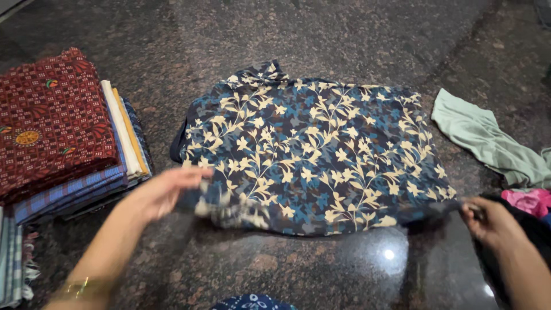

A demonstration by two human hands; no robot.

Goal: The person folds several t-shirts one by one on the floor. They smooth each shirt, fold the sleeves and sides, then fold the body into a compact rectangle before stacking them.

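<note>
The dark blue garment [313, 152] with its cream and lighter blue leaf print lies spread flat on the speckled stone floor [321, 34], in the middle of your view, its collar end pointing away from you and its near hem running between your two hands.

Your left hand [160, 192] is at the near left corner of that hem. The hand and the cloth there are blurred, so you cannot tell for certain how the fingers are set; they look stretched forward and close together over the edge of the fabric, touching it. A gold bangle [80, 287] sits on that wrist.

Your right hand [488, 221] is at the near right corner, with the fingertips pressed together in a pinch on the dark edge of the garment, which is pulled out into a point toward that hand.

To the left, well apart from the garment, stands a stack of folded cloths [69, 149]: a dark red patterned piece on top, blue checked, white and yellow layers showing at its side. To the right lies a crumpled pale green cloth [488, 140], and nearer you, just beside your right hand, a pink cloth [531, 201] and something dark beneath your forearm. At the bottom edge, between your arms, a bit of blue printed fabric [252, 302] shows.
</note>
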